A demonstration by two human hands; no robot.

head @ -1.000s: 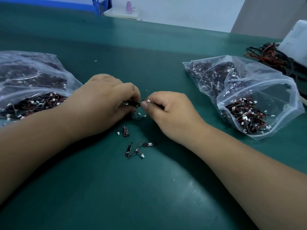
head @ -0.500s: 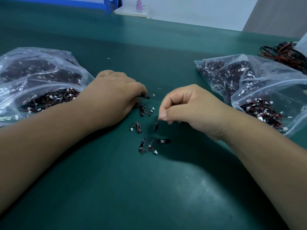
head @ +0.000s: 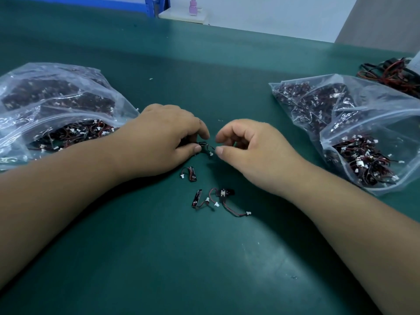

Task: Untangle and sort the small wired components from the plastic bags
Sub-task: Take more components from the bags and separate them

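- The green table (head: 204, 264) fills nearly the whole view, with a pale wall beyond its far edge.
- A clear plastic bag (head: 56, 103) lies on the left of the table. It is full of small wired parts in dark red and black with white plugs, and its mouth faces the middle.
- A second clear plastic bag (head: 354, 119) lies on the right, holding the same kind of parts, with its mouth toward the near right.
- Both bare forearms reach in from the near edge and meet between the two bags.
- The left hand (head: 163, 142) rests on the table just beside the left bag, fingers curled down. Its thumb and fingertips pinch a small tangle of wired parts (head: 204, 147).
- The right hand (head: 254, 151) sits just across from it, fingers loosely curled. The forefinger and thumb are parted with nothing between them. The thumb tip is right beside a white plug of the tangle; I cannot tell if it touches.
- A heap of red and black wires (head: 391, 72) lies at the far right edge, behind the right bag.
- A loose cluster of wired parts (head: 216, 201) lies on the table near the hands, toward the person.
- One single wired part (head: 189, 174) lies between that cluster and the left hand.
- A small pink bottle (head: 193, 6) stands on a white ledge beyond the table.
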